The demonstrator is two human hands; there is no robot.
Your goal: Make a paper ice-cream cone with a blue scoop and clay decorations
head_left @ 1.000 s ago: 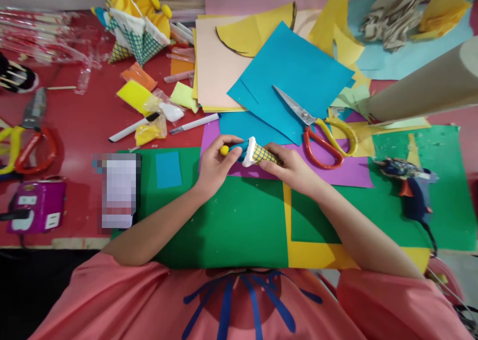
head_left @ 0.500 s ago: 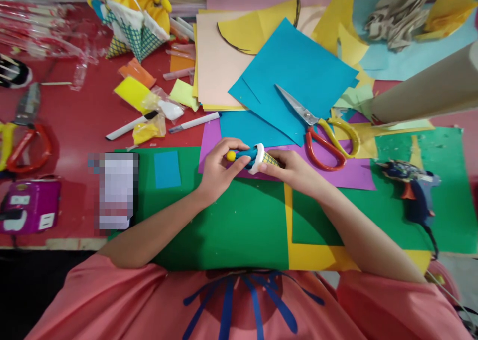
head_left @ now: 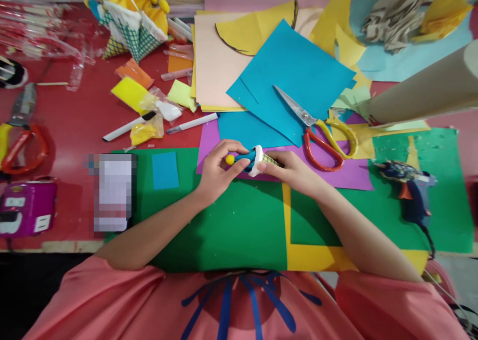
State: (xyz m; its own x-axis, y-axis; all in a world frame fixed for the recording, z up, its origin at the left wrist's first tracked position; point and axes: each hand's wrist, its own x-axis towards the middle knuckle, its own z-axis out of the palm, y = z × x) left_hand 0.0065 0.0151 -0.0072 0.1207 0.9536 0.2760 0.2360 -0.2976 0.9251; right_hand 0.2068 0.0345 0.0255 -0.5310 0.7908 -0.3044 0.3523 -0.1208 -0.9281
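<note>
Both my hands hold a small paper ice-cream cone craft (head_left: pixel 254 159) lying sideways above the green and purple paper sheets. It has a blue top with a yellow ball at its left tip, a white band in the middle and a yellow checked cone on the right. My left hand (head_left: pixel 218 168) is closed round the blue top, fingers curled over it beside the yellow ball. My right hand (head_left: pixel 293 170) is closed on the checked cone end, which it mostly hides.
Red-and-yellow scissors (head_left: pixel 321 131) lie on blue paper just behind my right hand. A blue glue gun (head_left: pixel 409 188) rests on the green sheet at right. Markers (head_left: pixel 129 126), yellow clay bags, finished cones (head_left: pixel 130 16) and a second pair of scissors (head_left: pixel 20 141) sit at left. A cardboard tube (head_left: pixel 425 93) juts in from the right.
My left fingers have curled further over the blue top, and the cone craft has turned slightly between my hands. Both hands stay where they were.
</note>
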